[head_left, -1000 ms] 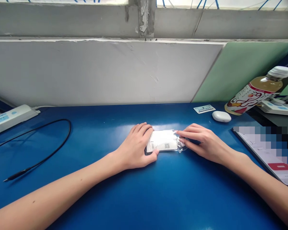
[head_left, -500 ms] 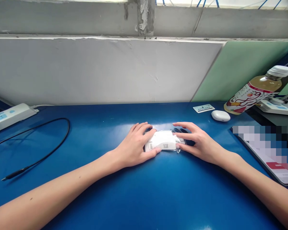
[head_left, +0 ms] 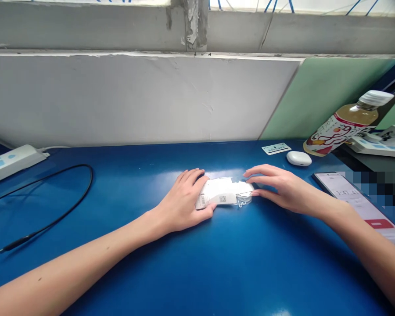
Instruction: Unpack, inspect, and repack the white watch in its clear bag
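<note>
A white card package (head_left: 219, 192) with a barcode and a square code lies flat on the blue table (head_left: 197, 267). Clear plastic wraps it, and at its right end a round, whitish coil-like part (head_left: 244, 191) shows through. My left hand (head_left: 186, 199) grips the left end, thumb along the near edge and fingers over the far side, hiding that end. Beside the round part is my right hand (head_left: 279, 186), its fingers apart. Its thumb tip and fingertips sit at the rim of the round part; whether they touch it I cannot tell.
To the left are a black cable (head_left: 90, 175) and a white power strip (head_left: 15, 162). A card (head_left: 276, 149), a white earbud case (head_left: 299, 158), a drink bottle (head_left: 344, 125) and a phone (head_left: 352, 197) stand or lie to the right. A wall (head_left: 134, 101) closes the far side.
My right hand has shifted right, off the package's right end, so the round part shows more. My left hand keeps its grip. The whole view has moved slightly.
</note>
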A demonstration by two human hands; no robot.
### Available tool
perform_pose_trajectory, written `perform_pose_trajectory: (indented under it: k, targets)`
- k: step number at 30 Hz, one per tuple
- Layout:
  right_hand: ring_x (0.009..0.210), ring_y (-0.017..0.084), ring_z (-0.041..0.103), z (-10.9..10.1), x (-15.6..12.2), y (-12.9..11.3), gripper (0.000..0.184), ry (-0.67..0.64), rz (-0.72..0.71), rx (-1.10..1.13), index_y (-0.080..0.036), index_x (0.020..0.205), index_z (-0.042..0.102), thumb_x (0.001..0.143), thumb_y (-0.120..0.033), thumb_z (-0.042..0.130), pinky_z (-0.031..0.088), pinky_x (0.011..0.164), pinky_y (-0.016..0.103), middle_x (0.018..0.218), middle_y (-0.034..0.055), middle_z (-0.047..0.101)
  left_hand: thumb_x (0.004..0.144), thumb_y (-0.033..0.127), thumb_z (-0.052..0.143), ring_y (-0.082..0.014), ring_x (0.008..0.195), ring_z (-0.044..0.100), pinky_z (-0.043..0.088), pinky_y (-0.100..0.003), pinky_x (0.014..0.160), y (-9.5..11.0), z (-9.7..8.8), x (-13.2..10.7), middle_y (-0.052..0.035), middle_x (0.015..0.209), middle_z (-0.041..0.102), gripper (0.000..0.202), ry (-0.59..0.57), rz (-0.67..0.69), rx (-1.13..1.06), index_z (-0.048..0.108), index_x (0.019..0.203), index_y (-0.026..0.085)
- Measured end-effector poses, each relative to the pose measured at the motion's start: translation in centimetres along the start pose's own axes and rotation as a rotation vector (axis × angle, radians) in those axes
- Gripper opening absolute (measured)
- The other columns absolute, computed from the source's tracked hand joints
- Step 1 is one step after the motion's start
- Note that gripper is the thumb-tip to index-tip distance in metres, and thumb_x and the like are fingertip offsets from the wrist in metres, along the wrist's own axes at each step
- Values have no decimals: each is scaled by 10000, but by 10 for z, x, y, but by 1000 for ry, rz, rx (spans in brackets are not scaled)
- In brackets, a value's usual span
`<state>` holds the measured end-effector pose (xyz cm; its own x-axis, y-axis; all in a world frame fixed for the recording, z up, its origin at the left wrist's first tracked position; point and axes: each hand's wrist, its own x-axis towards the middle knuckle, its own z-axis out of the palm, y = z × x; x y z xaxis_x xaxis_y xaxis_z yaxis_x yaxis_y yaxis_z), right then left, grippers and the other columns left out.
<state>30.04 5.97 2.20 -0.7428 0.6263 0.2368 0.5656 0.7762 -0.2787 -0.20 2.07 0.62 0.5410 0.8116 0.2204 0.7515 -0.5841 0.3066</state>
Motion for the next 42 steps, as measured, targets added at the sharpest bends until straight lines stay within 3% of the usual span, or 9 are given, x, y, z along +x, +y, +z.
perform_pose_trajectory:
  k: [7, 17, 24, 28, 32, 38, 42]
  targets:
    - [1165, 290, 630, -4, -3, -5, 285, 5, 79, 52, -260, 1147, 684, 903, -402, 644, 565, 937, 435, 1319, 117, 617, 884, 439, 564, -400, 1321, 456, 357, -595, 1118, -2, 0, 0, -223, 1410, 509, 554, -2, 27, 10, 524, 1327, 109]
    - [1241, 319, 598, 25, 4, -23, 328, 94, 71, 150, -245, 1188, 677, 887, -375, 669, 559, 973, 484, 1394, 144, 588, 881, 407, 575, -436, 1416, 348, 342, -641, 1112, 0, 1, -3, -255, 1557, 322, 671, -38, -7, 8, 392, 1461, 125]
    - [1225, 291, 608, 1, 0, -15, 265, -55, 101, 100, -255, 1125, 696, 911, -394, 626, 567, 959, 425, 1393, 115, 592, 863, 409, 593, -426, 1361, 420, 344, -624, 1119, 3, -3, 1, -253, 1483, 433, 554, -51, -13, 22, 539, 1323, 105]
    - [1184, 286, 638, 3, -1, -12, 259, -9, 100, 105, -262, 1107, 699, 893, -398, 648, 583, 922, 405, 1364, 109, 615, 866, 431, 595, -418, 1368, 421, 322, -623, 1139, 2, -1, 0, -241, 1474, 455, 591, -35, 0, 5, 518, 1356, 110]
    - [1194, 282, 631, 13, 3, -19, 258, 29, 62, 113, -240, 1168, 673, 951, -340, 576, 576, 940, 414, 1357, 133, 612, 895, 513, 577, -423, 1415, 368, 295, -640, 1148, 1, -1, -1, -250, 1524, 390, 713, -55, -17, -8, 407, 1467, 123]
    - [1235, 293, 597, 16, 3, -25, 235, 10, 40, 1, -218, 1158, 631, 1004, -294, 471, 549, 978, 458, 1420, 148, 568, 921, 508, 565, -418, 1408, 381, 307, -651, 1136, 1, -2, -1, -241, 1517, 401, 583, -53, -16, -14, 501, 1382, 156]
    - [1125, 283, 657, 8, 0, -14, 288, 1, 65, -32, -194, 1236, 592, 1022, -296, 428, 555, 938, 455, 1263, 147, 676, 946, 458, 537, -371, 1388, 424, 269, -626, 1169, 1, -2, -1, -227, 1484, 448, 521, -58, 17, -21, 503, 1357, 139]
